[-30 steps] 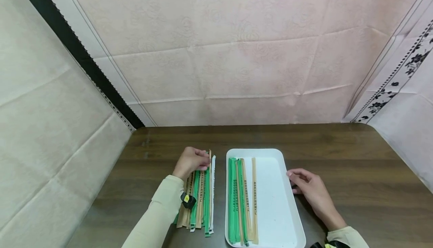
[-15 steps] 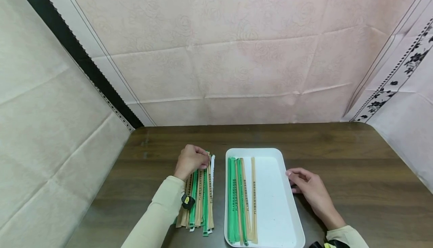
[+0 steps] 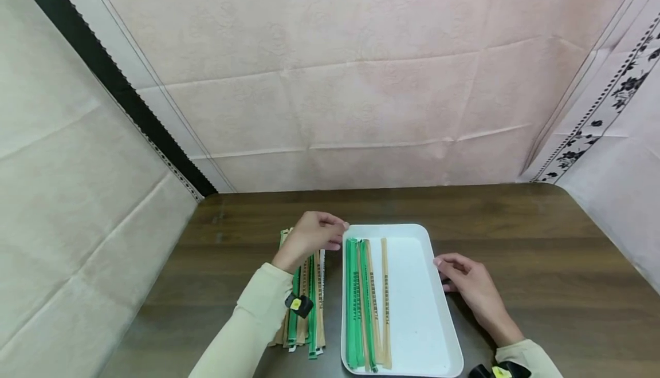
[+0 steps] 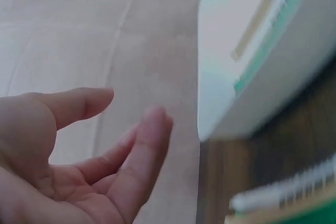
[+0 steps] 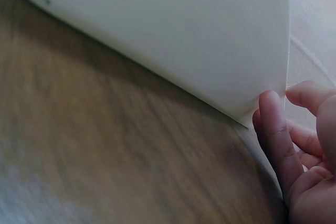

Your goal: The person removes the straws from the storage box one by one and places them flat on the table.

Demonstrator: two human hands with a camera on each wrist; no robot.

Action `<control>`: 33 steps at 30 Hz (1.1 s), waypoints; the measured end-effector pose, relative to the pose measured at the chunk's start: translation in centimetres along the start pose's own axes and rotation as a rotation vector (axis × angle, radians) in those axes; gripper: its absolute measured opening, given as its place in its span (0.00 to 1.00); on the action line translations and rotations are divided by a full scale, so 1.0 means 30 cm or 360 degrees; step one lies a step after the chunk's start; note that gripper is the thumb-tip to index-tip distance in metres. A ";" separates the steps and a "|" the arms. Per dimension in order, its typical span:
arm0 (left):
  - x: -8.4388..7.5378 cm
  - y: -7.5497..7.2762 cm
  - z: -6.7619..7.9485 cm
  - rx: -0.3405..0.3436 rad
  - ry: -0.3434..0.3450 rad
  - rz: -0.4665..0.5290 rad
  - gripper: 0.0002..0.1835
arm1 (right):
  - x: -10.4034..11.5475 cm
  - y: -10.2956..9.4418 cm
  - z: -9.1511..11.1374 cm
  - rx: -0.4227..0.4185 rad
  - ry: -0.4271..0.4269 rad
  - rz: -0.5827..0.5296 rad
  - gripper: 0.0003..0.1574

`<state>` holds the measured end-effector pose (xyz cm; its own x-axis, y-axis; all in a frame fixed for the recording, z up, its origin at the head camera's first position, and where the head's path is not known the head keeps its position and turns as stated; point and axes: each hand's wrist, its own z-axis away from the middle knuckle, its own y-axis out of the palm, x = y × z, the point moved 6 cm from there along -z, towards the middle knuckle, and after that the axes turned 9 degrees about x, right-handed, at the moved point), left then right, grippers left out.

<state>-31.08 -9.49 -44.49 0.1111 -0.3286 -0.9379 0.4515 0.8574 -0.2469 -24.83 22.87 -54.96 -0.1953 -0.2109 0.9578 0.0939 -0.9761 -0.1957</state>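
Now the left hand (image 3: 314, 235), fingers loosely apart and holding nothing, hovers over light, thin wrapped chopsticks (image 3: 309, 303); right hand (image 3: 471, 289) fingers relaxed against the tray (image 3: 433, 240); pinch one mid-length, probably

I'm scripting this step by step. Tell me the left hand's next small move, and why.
Probably lower the left hand onto the pile of wrapped sticks and pinch one: its fingers look empty, the pile lies just below, and the right hand touches the edge of the tray.

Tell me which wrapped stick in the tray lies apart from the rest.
The tan stick farthest right in the white tray; the green and tan others lie packed together against the left wall.
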 end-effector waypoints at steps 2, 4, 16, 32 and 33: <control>-0.006 0.041 -0.010 0.0089 -0.0012 0.0041 0.17 | -0.001 -0.002 0.000 -0.0006 0.0002 0.0003 0.27; -0.005 0.081 -0.023 0.0153 -0.0030 0.0071 0.18 | -0.002 -0.004 -0.001 -0.0001 0.0001 -0.0001 0.27; 0.032 0.241 -0.106 0.0010 -0.0272 -0.0212 0.15 | -0.001 -0.001 0.001 0.0009 -0.0007 -0.0015 0.27; 0.057 0.311 -0.170 -0.0236 -0.0168 -0.0761 0.23 | -0.006 -0.003 -0.001 -0.0010 -0.0006 -0.0011 0.26; 0.054 0.312 -0.173 -0.0248 -0.0145 -0.0792 0.22 | -0.006 -0.003 -0.001 -0.0011 -0.0012 -0.0014 0.26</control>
<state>-31.25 0.05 -49.59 -0.0038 -0.7381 -0.6747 0.3328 0.6353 -0.6969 -24.84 23.00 -55.12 -0.1890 -0.2019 0.9610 0.0855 -0.9783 -0.1887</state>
